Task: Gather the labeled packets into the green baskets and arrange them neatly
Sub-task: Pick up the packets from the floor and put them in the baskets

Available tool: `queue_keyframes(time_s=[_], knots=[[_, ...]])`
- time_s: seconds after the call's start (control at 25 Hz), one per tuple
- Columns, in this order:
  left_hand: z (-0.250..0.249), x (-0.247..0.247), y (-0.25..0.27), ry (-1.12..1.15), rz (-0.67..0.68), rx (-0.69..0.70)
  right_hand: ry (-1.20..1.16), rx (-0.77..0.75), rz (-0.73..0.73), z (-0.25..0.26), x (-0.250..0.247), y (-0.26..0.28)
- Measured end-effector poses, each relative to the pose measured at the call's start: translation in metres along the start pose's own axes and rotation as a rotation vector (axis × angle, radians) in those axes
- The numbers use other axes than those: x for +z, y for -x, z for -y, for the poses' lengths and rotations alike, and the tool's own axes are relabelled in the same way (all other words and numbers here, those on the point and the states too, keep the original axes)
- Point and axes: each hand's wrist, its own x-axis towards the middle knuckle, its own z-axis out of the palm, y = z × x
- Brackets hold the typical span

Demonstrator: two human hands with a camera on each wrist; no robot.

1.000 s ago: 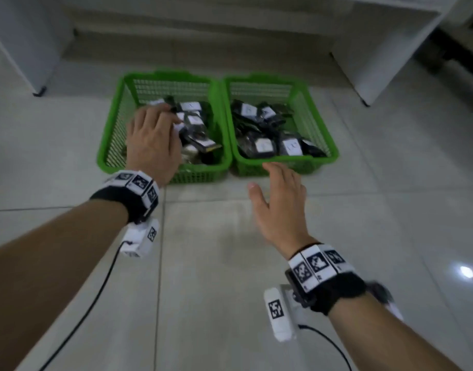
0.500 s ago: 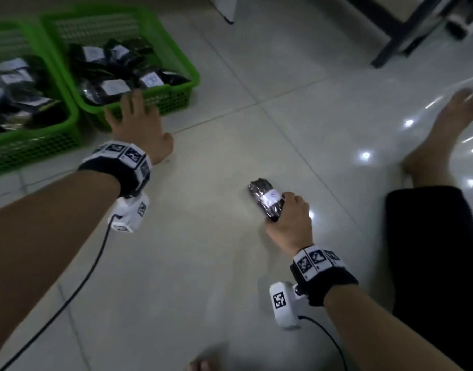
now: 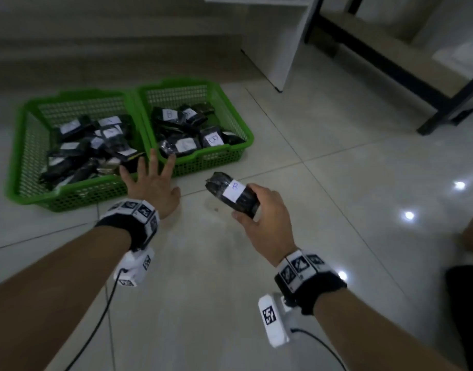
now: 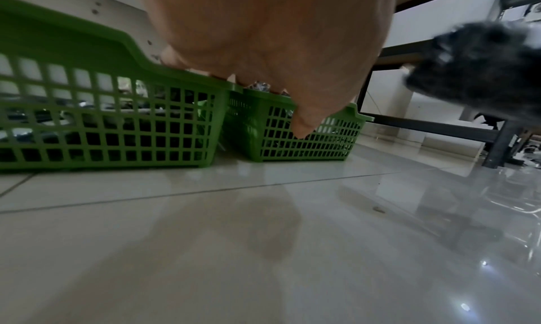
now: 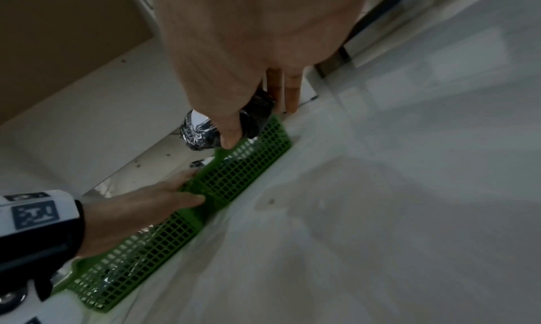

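The right hand (image 3: 266, 218) is holding a dark shrink-wrapped packet (image 3: 231, 195) above the tiled floor (image 3: 337, 210), its grip closed round the packet's near end with the thumb on one side and the fingers curling over the other. The packet's white label (image 3: 234, 189) is facing up and is bearing a handwritten letter B. The packet is hanging clear of the floor, just in front of the near wall of the right green basket (image 3: 238, 121) and not yet inside it.

The left hand (image 3: 152, 182) is reaching forward with its grip wide, the fingers (image 3: 153, 162) spread and straight, holding nothing. Its fingertips are lying over the near rims where the two baskets meet; from the left wrist view the fingers are appearing to touch the top edge there, though this is hard to tell for sure.

The left green basket (image 3: 29, 135) is standing side by side with the right one, their walls touching, both on the floor near the foot of a pale wall. Each is holding a loose heap of dark packets with white labels (image 3: 186, 144); those in the left basket (image 3: 77, 145) are lying tilted and overlapping.

Beyond the baskets a white cabinet (image 3: 278, 41) is standing on the floor, and a black metal frame (image 3: 390, 70) is running along the far right. Both wrists are wearing black bands with printed marker tags (image 3: 301, 266).
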Motion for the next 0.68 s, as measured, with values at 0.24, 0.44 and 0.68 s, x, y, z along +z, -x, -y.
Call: queue_keyframes(time_s=[0.24,0.44,0.68], knots=[[-0.007,-0.020,0.000,0.031,0.172,0.041,0.197,-0.070,0.105,0.043,0.017,-0.109],[-0.002,-0.035,-0.007,0.032,0.256,0.027,0.218,-0.104,0.189,0.054,0.066,-0.174],[-0.005,-0.041,-0.013,0.046,0.264,0.005,0.188,-0.153,0.246,0.057,0.103,-0.223]])
